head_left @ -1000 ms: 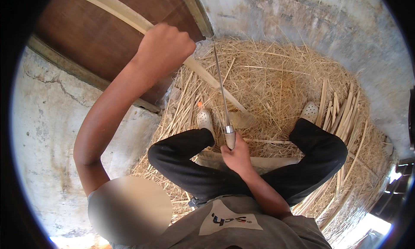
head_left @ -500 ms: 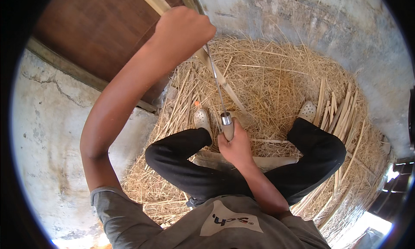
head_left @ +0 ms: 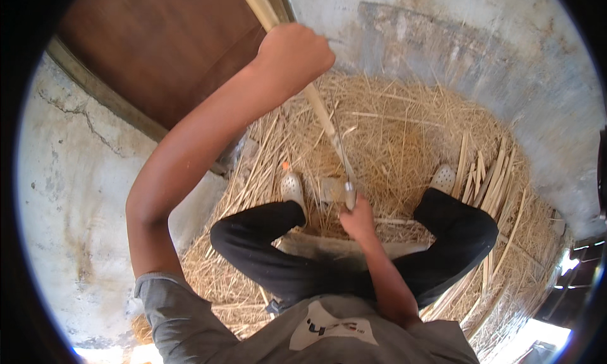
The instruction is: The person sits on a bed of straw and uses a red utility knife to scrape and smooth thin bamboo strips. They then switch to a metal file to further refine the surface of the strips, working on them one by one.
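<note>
My left hand (head_left: 296,55) is raised at the upper middle, its fist wrapped round a long pale strip of split bamboo or wood (head_left: 321,110). The strip slants from the top edge down toward the straw between my feet. Lower down, my right hand (head_left: 358,220) grips the handle of a long, thin-bladed knife (head_left: 350,194). Its narrow blade points up and lies close along the lower part of the strip; whether it touches or cuts in, I cannot tell. The fingertips of my left hand are hidden behind its back.
Loose straw-like shavings (head_left: 392,149) cover the floor. Several pale strips (head_left: 496,174) lie in a bundle at the right, others (head_left: 265,152) at the left. A brown door (head_left: 158,48) and plastered walls (head_left: 76,187) stand close. A low wooden seat or board (head_left: 297,245) is under my legs.
My left hand has shifted right and slightly down with the strip. My right hand and the knife have moved right and lower, and the blade is nearer the strip's lower end.
</note>
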Available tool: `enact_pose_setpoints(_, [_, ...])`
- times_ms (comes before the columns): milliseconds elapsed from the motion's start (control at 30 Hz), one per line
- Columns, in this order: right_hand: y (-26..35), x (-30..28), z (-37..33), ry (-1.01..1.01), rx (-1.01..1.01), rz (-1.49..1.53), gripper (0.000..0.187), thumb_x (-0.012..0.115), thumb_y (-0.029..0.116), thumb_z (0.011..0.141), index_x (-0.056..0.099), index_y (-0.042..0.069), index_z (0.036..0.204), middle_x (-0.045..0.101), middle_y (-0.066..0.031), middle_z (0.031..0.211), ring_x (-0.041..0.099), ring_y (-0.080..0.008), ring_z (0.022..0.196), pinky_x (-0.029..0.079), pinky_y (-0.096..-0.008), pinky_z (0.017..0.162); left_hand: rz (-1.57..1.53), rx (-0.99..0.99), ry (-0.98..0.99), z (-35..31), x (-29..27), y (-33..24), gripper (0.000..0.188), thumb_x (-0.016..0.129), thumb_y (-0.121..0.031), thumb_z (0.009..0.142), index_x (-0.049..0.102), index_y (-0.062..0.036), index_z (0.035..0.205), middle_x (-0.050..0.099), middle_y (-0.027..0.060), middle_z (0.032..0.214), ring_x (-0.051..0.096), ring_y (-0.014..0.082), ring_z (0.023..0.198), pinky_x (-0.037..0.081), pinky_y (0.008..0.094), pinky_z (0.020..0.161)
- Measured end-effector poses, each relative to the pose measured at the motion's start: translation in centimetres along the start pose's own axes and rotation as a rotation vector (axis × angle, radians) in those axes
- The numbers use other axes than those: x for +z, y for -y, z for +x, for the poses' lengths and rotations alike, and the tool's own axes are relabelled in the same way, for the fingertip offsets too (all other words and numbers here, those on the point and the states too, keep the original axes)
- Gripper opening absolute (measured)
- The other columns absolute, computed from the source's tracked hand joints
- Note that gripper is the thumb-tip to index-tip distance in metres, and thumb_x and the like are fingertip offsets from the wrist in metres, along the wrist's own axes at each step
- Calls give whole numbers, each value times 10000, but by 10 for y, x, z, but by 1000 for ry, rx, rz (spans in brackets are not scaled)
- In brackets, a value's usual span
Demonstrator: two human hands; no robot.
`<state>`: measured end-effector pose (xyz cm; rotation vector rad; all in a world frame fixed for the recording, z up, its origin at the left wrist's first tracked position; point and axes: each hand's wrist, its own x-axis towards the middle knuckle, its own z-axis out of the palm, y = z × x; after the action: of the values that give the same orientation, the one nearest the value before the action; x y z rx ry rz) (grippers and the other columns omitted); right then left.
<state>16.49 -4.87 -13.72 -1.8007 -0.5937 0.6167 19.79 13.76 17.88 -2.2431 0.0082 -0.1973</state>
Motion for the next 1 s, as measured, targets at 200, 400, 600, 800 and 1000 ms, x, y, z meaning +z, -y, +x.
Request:
enact_pose_setpoints(200, [36,4,-15,-4,29,69,367,613,123,781,554,-13,1117,616,-283,973,598,-448,952,476,-471,817,-26,15,36,-8,0,-2,68,715,-55,668,701,-121,674,686,51,703,702,238,725,552,336,577])
enact_pose_setpoints(400, [-40,19,5,-20,22,-44,363,614,118,767,558,-18,1099,626,-271,869,610,-466,843,491,-479,741,-72,-26,52,-14,20,9,84,719,-25,619,679,-85,662,676,95,703,693,280,706,548,378,581])
enact_pose_setpoints(600, [-99,51,10,-172,-81,-120,242,617,65,757,584,3,988,585,-186,713,594,-336,659,470,-418,632,-129,-81,157,-21,26,24,95,711,-6,625,683,-66,694,677,130,741,682,321,726,549,395,622])
enact_pose_setpoints(800, [-64,32,-11,-6,69,-219,267,609,62,754,600,19,1018,602,-184,743,603,-322,679,476,-410,649,-67,-141,303,-43,61,45,156,767,-65,625,698,-84,763,693,104,806,694,295,769,562,390,649])
enact_pose_setpoints(1000, [-157,37,21,62,277,-184,395,664,164,716,623,38,1089,650,-253,854,636,-427,843,508,-477,728,-71,-106,204,-27,65,41,145,750,-45,619,693,-78,749,687,116,791,691,301,759,557,389,643])
